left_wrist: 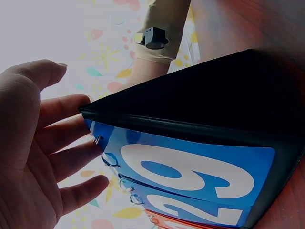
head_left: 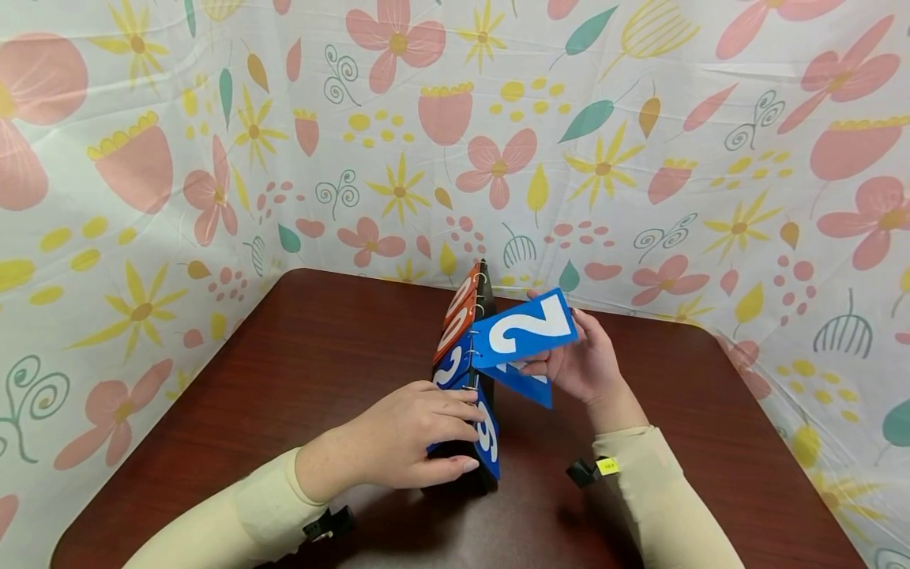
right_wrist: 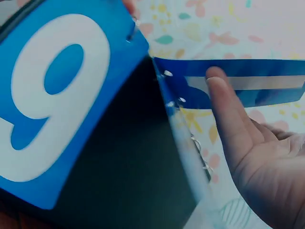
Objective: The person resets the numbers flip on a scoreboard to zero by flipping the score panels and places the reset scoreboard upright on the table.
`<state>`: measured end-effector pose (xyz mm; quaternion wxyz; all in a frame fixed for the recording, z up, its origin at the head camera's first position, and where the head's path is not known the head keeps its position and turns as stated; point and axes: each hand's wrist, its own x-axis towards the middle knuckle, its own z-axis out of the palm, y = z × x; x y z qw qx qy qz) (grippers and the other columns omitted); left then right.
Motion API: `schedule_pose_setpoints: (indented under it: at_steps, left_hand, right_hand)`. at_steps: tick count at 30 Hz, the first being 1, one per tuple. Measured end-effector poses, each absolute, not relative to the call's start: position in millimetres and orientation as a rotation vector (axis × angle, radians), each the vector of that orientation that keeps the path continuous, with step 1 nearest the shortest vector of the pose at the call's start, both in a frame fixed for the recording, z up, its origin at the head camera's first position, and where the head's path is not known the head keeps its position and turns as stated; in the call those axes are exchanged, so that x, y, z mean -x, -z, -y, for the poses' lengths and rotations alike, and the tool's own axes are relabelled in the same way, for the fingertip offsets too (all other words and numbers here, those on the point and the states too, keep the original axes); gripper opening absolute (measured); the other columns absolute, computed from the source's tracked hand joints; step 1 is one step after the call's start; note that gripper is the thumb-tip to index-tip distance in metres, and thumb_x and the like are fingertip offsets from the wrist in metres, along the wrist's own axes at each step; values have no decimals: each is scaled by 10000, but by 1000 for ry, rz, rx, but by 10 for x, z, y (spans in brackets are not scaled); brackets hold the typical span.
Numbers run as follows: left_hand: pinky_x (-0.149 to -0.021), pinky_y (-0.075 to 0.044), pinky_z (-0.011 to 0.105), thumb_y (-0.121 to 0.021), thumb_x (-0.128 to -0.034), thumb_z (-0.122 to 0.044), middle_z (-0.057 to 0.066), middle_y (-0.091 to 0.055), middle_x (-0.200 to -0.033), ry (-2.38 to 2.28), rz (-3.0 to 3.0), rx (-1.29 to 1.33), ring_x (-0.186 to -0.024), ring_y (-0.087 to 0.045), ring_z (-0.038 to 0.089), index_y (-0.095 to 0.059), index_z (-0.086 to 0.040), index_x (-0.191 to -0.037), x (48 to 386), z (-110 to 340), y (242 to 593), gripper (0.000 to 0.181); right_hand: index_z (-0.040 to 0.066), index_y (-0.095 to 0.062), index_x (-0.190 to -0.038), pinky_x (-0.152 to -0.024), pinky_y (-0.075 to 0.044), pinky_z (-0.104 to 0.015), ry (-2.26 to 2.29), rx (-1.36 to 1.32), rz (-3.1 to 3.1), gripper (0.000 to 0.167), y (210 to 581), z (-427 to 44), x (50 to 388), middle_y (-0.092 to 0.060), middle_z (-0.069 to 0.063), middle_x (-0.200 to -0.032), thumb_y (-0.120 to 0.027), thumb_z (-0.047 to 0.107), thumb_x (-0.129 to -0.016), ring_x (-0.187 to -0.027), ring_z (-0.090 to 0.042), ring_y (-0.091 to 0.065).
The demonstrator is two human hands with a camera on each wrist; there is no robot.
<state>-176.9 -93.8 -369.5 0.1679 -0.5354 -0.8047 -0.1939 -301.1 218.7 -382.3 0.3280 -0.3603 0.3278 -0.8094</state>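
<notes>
Before me on the counter [head_left: 341, 332] stands a black tent-shaped flip scoreboard [left_wrist: 214, 95], its ringed red cards [head_left: 460, 308] toward twelve o'clock, blue cards [head_left: 451, 365] toward six. One blue rectangular card [head_left: 550, 340], bearing a white 2, is raised toward three; another tilts beneath, toward four.

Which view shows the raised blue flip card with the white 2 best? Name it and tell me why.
Head view: the raised 2 card faces the camera, its whole digit readable. The right wrist view shows a blue card foreshortened; I cannot tell whether it is this one. The left wrist view shows a different 2 card instead.
</notes>
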Motion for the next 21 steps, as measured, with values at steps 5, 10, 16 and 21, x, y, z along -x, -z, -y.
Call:
schedule_pose_setpoints:
  at_steps: [5, 10, 16, 21]
  left_hand:
    - [-1067, -525, 409, -611, -1011, -451, -70, -721, -1319, 567, 2298, 1518, -1359, -607, 168, -770, -223, -1184, 1767, 942, 3697, 328]
    - [-1070, -524, 417, -608, -1012, -466, -72, -725, -1310, 563, 2285, 1513, -1355, -610, 166, -771, -224, -1180, 1761, 942, 3695, 337]
    - [-1050, -532, 393, -645, -991, -455, -72, -737, -1281, 535, 2234, 1507, -1342, -620, 158, -781, -226, -1136, 1768, 928, 3708, 303]
    - [-1042, -536, 379, -660, -982, -435, -71, -739, -1276, 527, 2230, 1509, -1343, -616, 143, -784, -225, -1126, 1773, 927, 3710, 283]
  right_hand:
    - [154, -291, -1609, -1062, -530, -517, 2088, 955, -1042, 699, 3787, -2043, 2919, -596, -124, -1489, -204, 580, -1063, -1272, -344, -663]
    - [163, -211, -1634, -1091, -502, -508, 2052, 999, -1182, 720, 3768, -1906, 2849, -534, -95, -1544, -282, 584, -1054, -1309, -272, -630]
    - [182, -25, -1669, -1073, -531, -436, 2026, 1055, -1263, 806, 3735, -1810, 2807, -144, -189, -1725, -463, 478, -1060, -1351, -256, -600]
    - [137, 4, -1666, -1034, -553, -384, 1998, 1049, -1445, 815, 3702, -1728, 2766, -55, -263, -1716, -497, 370, -1068, -1356, -237, -602]
